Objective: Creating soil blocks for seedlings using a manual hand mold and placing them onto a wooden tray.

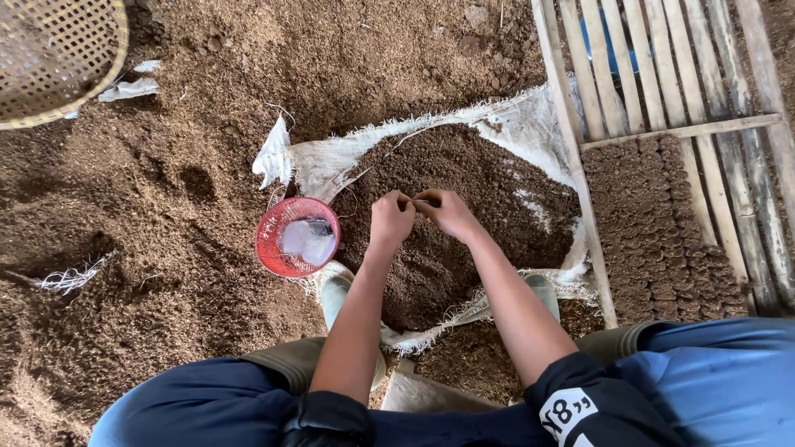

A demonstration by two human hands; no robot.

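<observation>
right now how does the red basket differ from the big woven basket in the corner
The red basket is small, round and fully in view beside the left hand; the woven basket is far larger, tan, and cut off by the frame's corner. The red basket holds something pale; the woven basket's contents cannot be made out. Both have open mesh walls and sit on brown soil.

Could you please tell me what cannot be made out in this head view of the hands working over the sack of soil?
- What the left hand and right hand pinch between them: too small, covered by the fingers.
- Contents of the red basket: a pale blurred lump only.
- Woven basket: cut off by the top-left edge.
- Wooden slat rack: runs out of frame at right.
- Boots: mostly hidden by the arms and the white sack.
</observation>
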